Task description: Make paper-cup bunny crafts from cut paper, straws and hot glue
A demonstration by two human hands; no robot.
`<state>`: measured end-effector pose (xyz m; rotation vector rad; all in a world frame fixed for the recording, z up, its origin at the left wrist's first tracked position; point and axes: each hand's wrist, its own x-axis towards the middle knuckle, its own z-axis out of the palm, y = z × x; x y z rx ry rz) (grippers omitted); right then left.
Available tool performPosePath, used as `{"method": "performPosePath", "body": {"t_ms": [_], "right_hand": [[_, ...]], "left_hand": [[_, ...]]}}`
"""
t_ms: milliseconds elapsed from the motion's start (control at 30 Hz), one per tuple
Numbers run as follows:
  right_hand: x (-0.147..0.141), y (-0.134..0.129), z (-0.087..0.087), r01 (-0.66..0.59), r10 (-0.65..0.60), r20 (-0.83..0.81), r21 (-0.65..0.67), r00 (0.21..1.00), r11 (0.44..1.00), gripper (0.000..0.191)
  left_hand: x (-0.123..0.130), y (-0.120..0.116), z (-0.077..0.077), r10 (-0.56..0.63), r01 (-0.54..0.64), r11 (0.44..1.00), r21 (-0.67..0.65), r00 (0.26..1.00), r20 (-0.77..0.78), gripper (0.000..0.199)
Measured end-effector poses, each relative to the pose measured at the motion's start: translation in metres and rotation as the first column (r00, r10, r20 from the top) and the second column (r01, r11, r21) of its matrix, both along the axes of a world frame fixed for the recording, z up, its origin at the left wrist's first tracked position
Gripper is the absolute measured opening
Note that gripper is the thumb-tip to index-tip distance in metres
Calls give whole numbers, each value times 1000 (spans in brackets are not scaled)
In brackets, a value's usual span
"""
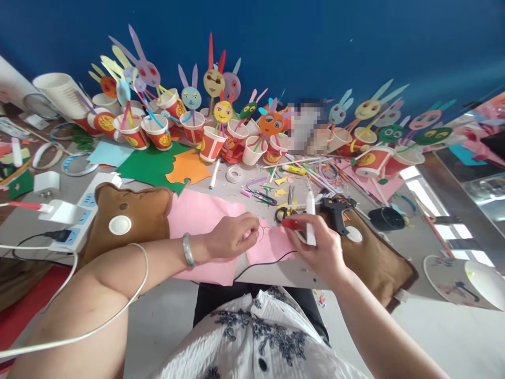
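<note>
My left hand (234, 234) is curled closed just above pink paper, near the table's front edge. Whether anything is inside its fingers is hidden. My right hand (321, 242) grips a white marker (310, 210), which stands nearly upright between the fingers. A small red piece (290, 224), perhaps a cap, shows at the fingertips of the same hand. Between the hands, a small pink sheet (268, 250) bears drawn round outlines. A larger pink sheet (209, 210) lies partly under my left hand. Scissors (290, 202) with dark and yellow handles rest just beyond my right hand.
Paper cups (213, 145) with paper rabbit heads line the back. A brown cushion (134, 210) and a power strip (84, 210) are at left. A black glue gun (339, 213) lies on another brown cushion (379, 252) at right. A white cable (145, 263) crosses my left arm.
</note>
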<state>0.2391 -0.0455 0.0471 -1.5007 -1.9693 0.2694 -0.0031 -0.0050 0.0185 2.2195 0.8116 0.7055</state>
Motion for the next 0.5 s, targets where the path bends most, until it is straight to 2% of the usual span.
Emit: {"method": "performPosePath", "body": {"t_ms": [67,133,267,367,500], "right_hand": [[3,-6,3,110,-104,-80,75,991,991,25],[5,-14,3,180,-157,-171,131,973,975,33],[4,-30,-1,261,-216,-263,153,940,953,38],[-3,-39,-7,191,-152,-224,162,963,968,40],[-19,-44,-18,-83,87,-13,181,996,980,37]], "left_hand": [[1,3,1,93,-84,986,-147,994,51,16],[2,6,1,164,-130,954,-269,981,107,12],[4,11,-2,265,-163,895,-415,944,199,10],[4,11,-3,285,-166,885,-435,932,223,10],[2,7,3,157,-62,905,-420,968,195,16]]}}
